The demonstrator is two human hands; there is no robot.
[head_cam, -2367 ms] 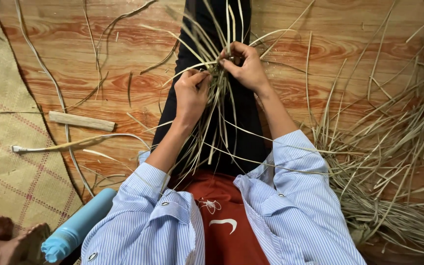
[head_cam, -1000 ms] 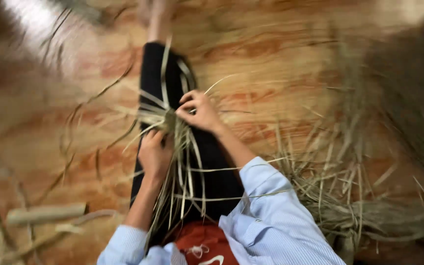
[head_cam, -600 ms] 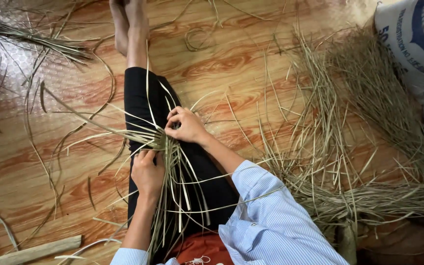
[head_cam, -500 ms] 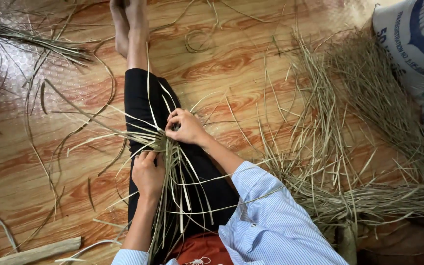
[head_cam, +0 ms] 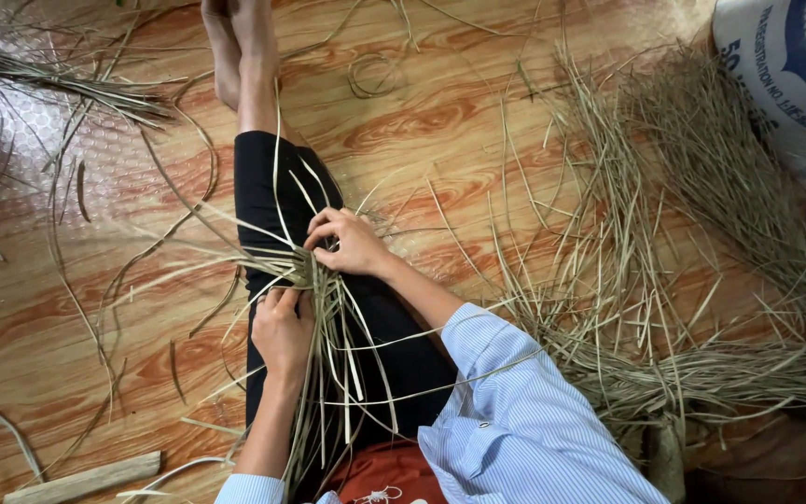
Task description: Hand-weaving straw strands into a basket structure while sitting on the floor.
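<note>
The wooden floor (head_cam: 440,121), patterned in orange-brown grain, fills the view. From about two to four o'clock lies a large heap of dry straw (head_cam: 664,280), its stalks fanning out loosely and gathering into a thick bundle near four o'clock. At one to two o'clock the edge of a white printed sack (head_cam: 785,84) leans in, touching the straw. At ten to eleven o'clock a smaller sheaf of reeds (head_cam: 58,79) lies across a pale patch of floor, with single strands trailing down toward eight o'clock.

Through the centre runs the person's outstretched leg in black trousers (head_cam: 272,187), the bare feet (head_cam: 240,47) at twelve o'clock. The striped blue sleeve (head_cam: 524,420) covers the right arm at five o'clock.

On the leg, at centre, lies the woven straw strip (head_cam: 328,345), its loose strands splaying out to nine o'clock and down toward six. The left hand (head_cam: 282,331) is closed around the strip, fingers curled over it. The right hand (head_cam: 347,245), just above at centre, pinches strands at the working end with bent fingers.

At seven o'clock a flat wooden stick (head_cam: 81,481) lies on the floor, well apart from the hands.
</note>
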